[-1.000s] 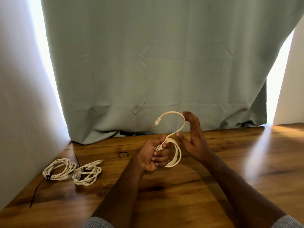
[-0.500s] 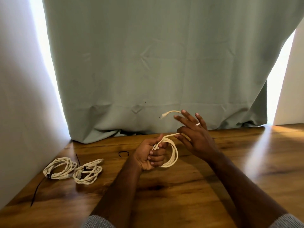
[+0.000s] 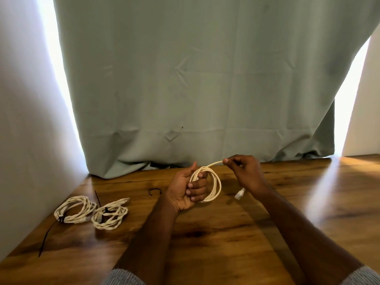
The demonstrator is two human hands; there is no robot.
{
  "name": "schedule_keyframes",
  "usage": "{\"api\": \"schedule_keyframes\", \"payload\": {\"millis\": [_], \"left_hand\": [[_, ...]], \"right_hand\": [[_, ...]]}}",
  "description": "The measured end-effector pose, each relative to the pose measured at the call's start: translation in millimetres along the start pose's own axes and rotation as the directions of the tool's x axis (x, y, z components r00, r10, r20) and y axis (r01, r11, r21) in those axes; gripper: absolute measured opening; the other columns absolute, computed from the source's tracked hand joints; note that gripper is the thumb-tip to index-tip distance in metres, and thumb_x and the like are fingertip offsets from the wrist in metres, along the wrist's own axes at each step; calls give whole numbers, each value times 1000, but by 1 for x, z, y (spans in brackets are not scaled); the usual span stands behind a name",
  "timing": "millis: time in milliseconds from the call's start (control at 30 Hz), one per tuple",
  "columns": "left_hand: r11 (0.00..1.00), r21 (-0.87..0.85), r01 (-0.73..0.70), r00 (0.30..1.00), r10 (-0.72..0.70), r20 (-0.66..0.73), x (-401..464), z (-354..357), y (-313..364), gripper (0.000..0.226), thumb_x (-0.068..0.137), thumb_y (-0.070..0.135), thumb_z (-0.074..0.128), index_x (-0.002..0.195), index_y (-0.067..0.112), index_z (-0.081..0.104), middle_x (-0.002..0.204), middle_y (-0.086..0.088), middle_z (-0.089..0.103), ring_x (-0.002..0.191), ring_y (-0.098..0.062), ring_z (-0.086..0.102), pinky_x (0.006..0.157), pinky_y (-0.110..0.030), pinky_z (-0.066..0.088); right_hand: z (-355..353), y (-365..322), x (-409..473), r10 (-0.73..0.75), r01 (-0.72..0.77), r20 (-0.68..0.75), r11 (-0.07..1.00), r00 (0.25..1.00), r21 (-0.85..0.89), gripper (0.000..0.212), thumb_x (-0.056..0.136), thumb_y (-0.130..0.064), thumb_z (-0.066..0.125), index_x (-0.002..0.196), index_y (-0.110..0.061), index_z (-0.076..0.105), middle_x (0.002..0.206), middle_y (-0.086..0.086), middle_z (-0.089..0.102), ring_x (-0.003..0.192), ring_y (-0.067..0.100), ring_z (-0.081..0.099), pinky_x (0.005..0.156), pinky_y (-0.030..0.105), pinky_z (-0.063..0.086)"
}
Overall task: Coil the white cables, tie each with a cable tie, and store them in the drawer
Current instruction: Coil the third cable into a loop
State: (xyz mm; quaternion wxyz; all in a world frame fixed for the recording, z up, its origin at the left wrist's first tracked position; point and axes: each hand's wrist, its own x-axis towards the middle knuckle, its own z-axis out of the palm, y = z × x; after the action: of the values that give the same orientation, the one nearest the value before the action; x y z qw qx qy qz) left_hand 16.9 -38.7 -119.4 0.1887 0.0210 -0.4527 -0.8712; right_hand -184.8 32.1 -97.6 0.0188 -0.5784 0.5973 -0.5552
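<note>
My left hand grips a small coil of white cable above the wooden table. My right hand pinches the cable's free end just right of the coil; its clear plug hangs below that hand. Two coiled white cables lie at the left: one with a long black cable tie trailing from it, the other bound by a black tie. A loose black cable tie lies curled on the table left of my left hand.
A pale green curtain hangs behind the table's far edge. A white wall borders the table on the left. No drawer is in view.
My right hand has brought the free end down and round the coil, from above it to its right side. The plug now hangs under my right hand. My left hand kept its grip.
</note>
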Motion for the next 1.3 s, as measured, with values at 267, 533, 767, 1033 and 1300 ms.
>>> {"api": "schedule_keyframes", "payload": {"millis": [267,533,767,1033,1300], "left_hand": [[987,113,110,990,-99,-99,3,0,-10,39,100,44,38,76,14,48,44,7,34,30,-5,28,38,-21,15],[982,151,114,993,-116,5,6,13,-9,45,100,51,36,75,16,48,43,8,32,33,-5,20,39,-21,16],[987,-28,-158,987,157,-18,5,7,1,38,102,41,38,83,11,50,44,7,36,32,-4,33,38,-22,19],[995,9,-99,991,99,-90,0,-4,2,46,103,47,31,79,12,50,44,6,35,31,-5,29,39,-22,16],[996,71,-58,975,71,-210,3,-2,-1,42,102,42,34,72,15,48,41,6,31,28,-6,26,36,-20,14]], "right_hand": [[-9,-18,-5,-158,178,-276,983,948,49,14,90,-27,73,95,-15,79,83,-8,75,76,4,68,65,12,48],[-12,-6,-2,104,-59,-224,978,969,200,16,87,-34,75,90,-19,80,58,-20,65,47,0,55,55,26,43],[5,10,-12,327,-359,352,933,877,26,20,99,-21,61,89,-19,78,55,-9,58,46,6,45,45,23,38],[4,6,-10,196,-176,205,978,959,-112,17,100,-18,57,97,-19,73,69,-4,64,61,12,56,60,33,48],[3,5,-10,98,-91,64,989,993,-113,6,97,-15,63,100,-20,65,77,1,68,63,17,63,50,27,48]]}}
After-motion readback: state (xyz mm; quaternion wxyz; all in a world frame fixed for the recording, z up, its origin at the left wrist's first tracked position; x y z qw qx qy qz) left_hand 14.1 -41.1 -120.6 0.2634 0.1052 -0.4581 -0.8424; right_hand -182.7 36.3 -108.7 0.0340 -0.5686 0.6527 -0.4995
